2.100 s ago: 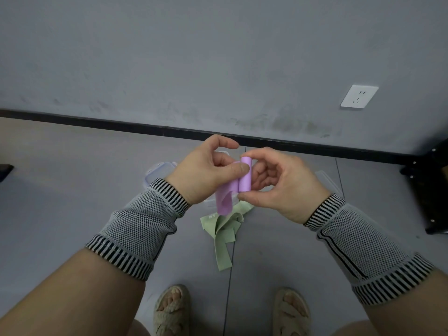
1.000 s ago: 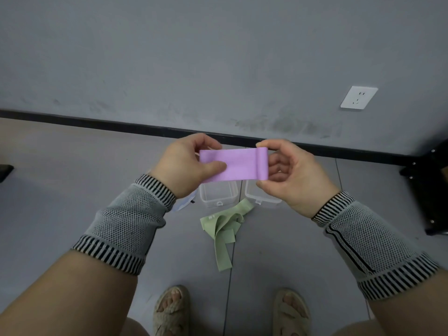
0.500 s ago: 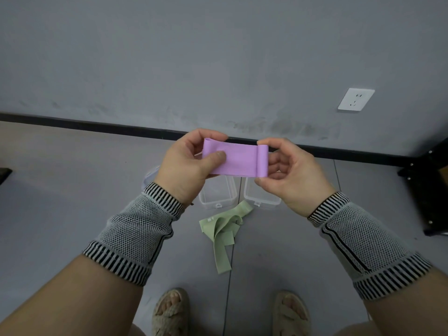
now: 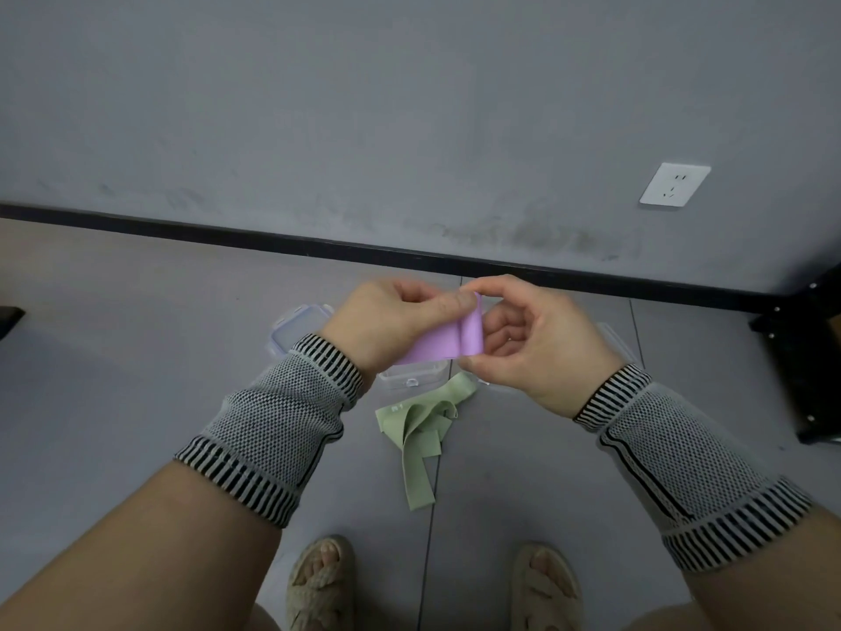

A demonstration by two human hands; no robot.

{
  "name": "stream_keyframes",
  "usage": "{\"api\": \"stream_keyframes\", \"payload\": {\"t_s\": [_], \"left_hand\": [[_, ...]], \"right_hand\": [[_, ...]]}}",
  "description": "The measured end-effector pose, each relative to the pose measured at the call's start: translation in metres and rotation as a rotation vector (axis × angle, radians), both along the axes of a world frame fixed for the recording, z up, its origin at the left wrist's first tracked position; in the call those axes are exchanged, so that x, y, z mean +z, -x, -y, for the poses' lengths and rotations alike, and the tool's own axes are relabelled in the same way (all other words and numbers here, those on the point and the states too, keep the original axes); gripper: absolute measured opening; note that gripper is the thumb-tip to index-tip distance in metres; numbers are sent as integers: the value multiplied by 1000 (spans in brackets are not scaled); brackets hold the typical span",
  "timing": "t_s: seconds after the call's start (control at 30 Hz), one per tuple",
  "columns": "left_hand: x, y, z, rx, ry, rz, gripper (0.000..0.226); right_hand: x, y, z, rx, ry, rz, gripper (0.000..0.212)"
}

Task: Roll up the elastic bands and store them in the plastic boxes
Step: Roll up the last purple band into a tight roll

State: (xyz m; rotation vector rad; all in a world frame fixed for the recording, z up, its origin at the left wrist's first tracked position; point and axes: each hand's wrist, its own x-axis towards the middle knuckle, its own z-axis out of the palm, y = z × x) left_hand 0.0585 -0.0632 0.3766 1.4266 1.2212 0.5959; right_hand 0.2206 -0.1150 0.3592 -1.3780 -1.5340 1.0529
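Both hands hold a purple elastic band (image 4: 448, 341) in the air above the floor. My left hand (image 4: 391, 323) pinches its upper edge with thumb and fingers, and the band's loose part runs down under that hand. My right hand (image 4: 532, 343) pinches the band's right end, where a narrow fold or roll has formed. A green elastic band (image 4: 421, 432) lies crumpled on the floor below. A clear plastic box (image 4: 412, 373) sits on the floor behind it, mostly hidden by my hands. Its lid (image 4: 296, 327) lies to the left.
A second clear box edge (image 4: 616, 346) shows behind my right hand. The grey wall with a black baseboard (image 4: 227, 232) is close ahead. A black frame (image 4: 801, 357) stands at the right. My sandalled feet (image 4: 318, 585) are at the bottom.
The band was stretched flat between both hands. My left hand has now come in towards the right one, and the band's right end is turned over into a narrow fold.
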Motion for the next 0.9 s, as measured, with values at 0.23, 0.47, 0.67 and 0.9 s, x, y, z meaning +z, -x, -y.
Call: {"api": "stream_keyframes", "payload": {"t_s": [0.23, 0.47, 0.67, 0.9], "left_hand": [[-3, -2, 5, 54, -94, 52, 12], [3, 2, 4, 66, 30, 157, 7], [4, 2, 6, 32, 42, 170, 10], [6, 3, 9, 70, -83, 174, 8]], "right_hand": [[0, 4, 1, 20, -67, 39, 61], [3, 2, 1, 76, -66, -27, 64], [5, 4, 4, 10, -89, -53, 57], [7, 5, 3, 47, -115, -26, 62]]}}
